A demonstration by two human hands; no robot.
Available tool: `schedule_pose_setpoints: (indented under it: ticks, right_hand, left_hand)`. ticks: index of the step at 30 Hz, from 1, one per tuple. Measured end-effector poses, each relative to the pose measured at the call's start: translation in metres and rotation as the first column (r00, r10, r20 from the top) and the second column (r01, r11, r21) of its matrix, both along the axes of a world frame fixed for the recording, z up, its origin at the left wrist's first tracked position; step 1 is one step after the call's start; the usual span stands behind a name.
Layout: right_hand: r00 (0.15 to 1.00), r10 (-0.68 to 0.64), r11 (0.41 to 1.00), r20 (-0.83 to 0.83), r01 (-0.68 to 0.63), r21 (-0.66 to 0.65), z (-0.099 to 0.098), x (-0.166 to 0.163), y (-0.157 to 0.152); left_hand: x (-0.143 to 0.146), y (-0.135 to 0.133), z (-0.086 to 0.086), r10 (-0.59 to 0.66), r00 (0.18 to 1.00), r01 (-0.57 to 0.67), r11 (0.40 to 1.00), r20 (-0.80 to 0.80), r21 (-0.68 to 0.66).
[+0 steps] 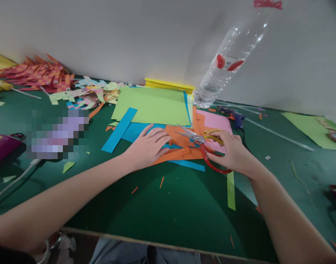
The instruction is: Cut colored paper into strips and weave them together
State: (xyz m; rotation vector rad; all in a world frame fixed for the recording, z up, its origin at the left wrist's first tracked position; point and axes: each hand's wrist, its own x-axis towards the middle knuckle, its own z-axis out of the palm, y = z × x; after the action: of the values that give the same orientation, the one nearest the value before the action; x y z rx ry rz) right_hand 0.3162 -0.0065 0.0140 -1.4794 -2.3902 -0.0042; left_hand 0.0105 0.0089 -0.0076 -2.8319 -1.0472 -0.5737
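Observation:
My left hand (149, 146) lies flat with fingers spread on orange paper (175, 150) and blue paper (134, 131), pressing them to the green table (168, 209). My right hand (231, 151) grips scissors (203, 143) with red and yellow handles. The metal blades are parted and point left over the orange paper. A pink sheet (214, 123) lies under the scissors. A large light green sheet (154, 105) lies just behind both hands.
A clear plastic bottle (225, 62) stands behind the papers by the wall. A blue glue gun (234, 115) lies right of the pink sheet. Woven paper pieces and scraps (60, 82) pile at back left. A blue strip (119, 129) and a green strip (231, 190) lie loose.

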Motion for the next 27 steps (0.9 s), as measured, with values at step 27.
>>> schedule_pose_setpoints:
  ticks: [27]
  right_hand:
    - [0.990, 0.124, 0.822, -0.070, -0.142, -0.551, 0.018, -0.027, -0.025]
  left_hand:
    - [-0.031, 0.002, -0.014, 0.003, 0.996, -0.016, 0.988, -0.086, -0.151]
